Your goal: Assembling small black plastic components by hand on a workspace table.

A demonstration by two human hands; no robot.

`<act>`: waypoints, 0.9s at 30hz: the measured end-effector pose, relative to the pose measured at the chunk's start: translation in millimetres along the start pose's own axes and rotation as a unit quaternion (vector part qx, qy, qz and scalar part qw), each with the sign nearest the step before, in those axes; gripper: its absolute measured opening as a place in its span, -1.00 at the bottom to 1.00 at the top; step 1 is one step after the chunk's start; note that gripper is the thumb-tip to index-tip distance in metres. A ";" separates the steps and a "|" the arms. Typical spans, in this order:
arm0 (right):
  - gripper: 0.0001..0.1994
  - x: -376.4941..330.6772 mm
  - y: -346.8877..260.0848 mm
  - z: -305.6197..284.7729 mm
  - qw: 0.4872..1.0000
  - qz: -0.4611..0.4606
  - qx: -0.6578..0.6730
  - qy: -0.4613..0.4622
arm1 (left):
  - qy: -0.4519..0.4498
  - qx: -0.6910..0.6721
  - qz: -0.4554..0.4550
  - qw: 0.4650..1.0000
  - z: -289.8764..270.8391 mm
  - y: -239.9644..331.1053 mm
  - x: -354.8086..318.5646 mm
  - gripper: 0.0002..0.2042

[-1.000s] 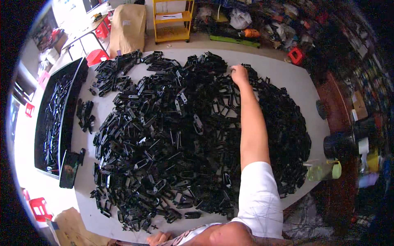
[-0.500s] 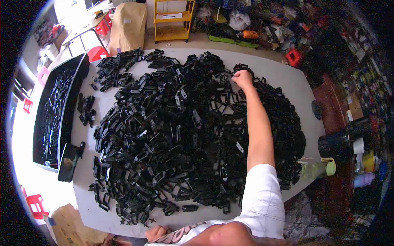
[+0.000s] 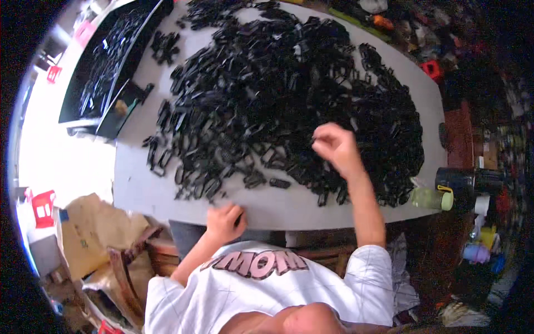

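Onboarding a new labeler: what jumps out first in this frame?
A huge heap of small black plastic parts covers most of the grey table. The right hand hovers closed over the heap's near edge, while the left hand rests at the table's near rim. A black tray of similar parts sits far left.

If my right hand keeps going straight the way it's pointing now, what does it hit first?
The right hand, loosely curled, points up and to the left over the heap of small black plastic clip parts on the grey table. It would probably meet those parts first, though its height above them is unclear.
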State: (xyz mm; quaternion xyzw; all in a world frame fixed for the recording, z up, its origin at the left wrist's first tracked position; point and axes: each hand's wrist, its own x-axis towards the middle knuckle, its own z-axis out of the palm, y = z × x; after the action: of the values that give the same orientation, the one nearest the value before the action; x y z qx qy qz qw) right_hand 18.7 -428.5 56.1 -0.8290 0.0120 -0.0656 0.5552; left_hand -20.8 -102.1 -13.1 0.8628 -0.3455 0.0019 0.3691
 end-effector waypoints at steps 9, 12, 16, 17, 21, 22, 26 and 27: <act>-0.83 -90.0 8.5 171.4 0.962 0.182 0.201 0.005 | -0.036 -0.100 0.006 0.994 -12.7 1.2 -14.3 -0.87; -0.80 -100.3 7.3 180.2 0.961 0.129 0.233 0.070 | -0.027 -0.146 -0.021 0.989 -11.9 -3.3 -27.8 -0.81; -0.82 -115.7 3.3 180.1 0.864 0.249 0.433 0.059 | 0.017 -0.228 -0.041 0.973 -18.7 -11.7 -27.3 -0.83; -0.84 -118.8 1.5 182.2 0.856 0.253 0.446 0.065 | 0.021 -0.227 -0.059 0.972 -18.2 -9.9 -23.0 -0.80; -0.83 -128.8 -3.7 195.1 0.850 0.256 0.456 0.070 | 0.003 -0.208 -0.077 0.975 -19.0 -1.8 -11.3 -0.74; -0.83 -130.0 -4.1 193.9 0.850 0.256 0.455 0.070 | -0.008 -0.203 -0.066 0.977 -17.8 -4.0 -10.8 -0.73; -0.80 -122.1 -5.5 173.0 0.980 0.119 0.006 0.161 | -0.020 -0.081 -0.058 0.995 -21.8 -8.1 -15.8 -0.73; -0.77 -116.5 -5.9 166.1 0.955 -0.008 -0.191 0.228 | -0.015 -0.073 -0.064 0.995 -22.2 -9.4 -17.7 -0.73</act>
State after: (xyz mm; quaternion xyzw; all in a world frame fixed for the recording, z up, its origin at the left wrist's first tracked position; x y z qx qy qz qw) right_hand -76.8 -262.8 -11.9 -0.8824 0.1445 -0.2539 0.3688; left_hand -23.1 -72.8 -7.5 0.8540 -0.2942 -0.0596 0.4250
